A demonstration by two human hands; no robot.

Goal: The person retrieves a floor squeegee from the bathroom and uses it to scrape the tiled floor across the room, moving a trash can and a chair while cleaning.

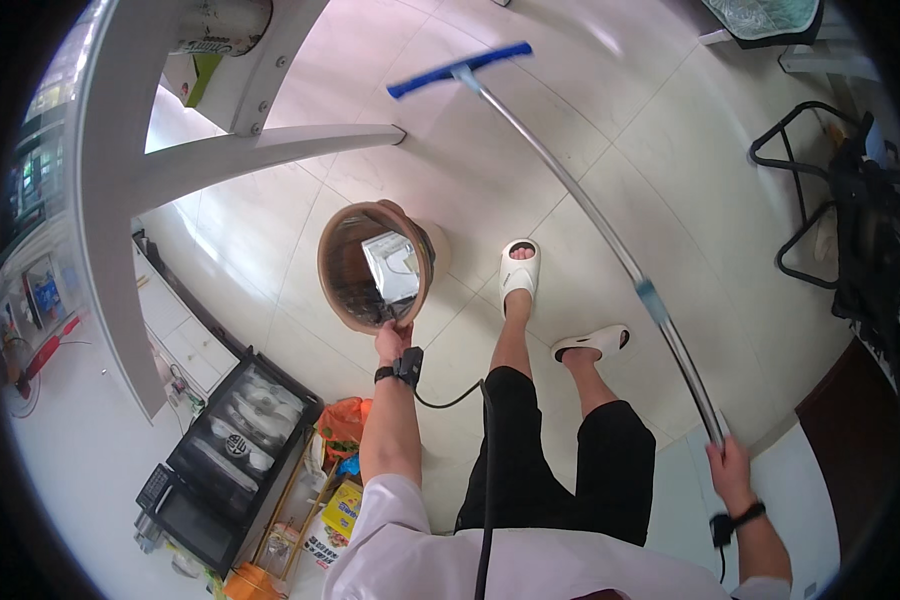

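Note:
My left hand [394, 341] grips the near rim of a brown waste bin [332, 292], which is tilted so that its mouth faces me. Inside the bin, a dark liner surrounds a white box-like piece of rubbish [392, 264]. My right hand [731, 469] is closed around the lower end of a long metal pole [574, 184] with a light blue collar [651, 301] partway along. At its far end, a blue squeegee head [459, 70] lies over the tiled floor. Whether the bin's base touches the floor is hard to tell.
A white table leg [270, 154] juts out at the left, beside the white tabletop [82, 480]. A black tea tray [229, 465] and a rack with bags [341, 439] stand lower left. To the right is a black-framed folding chair [795, 165]; a lined container [766, 19] is at the top right.

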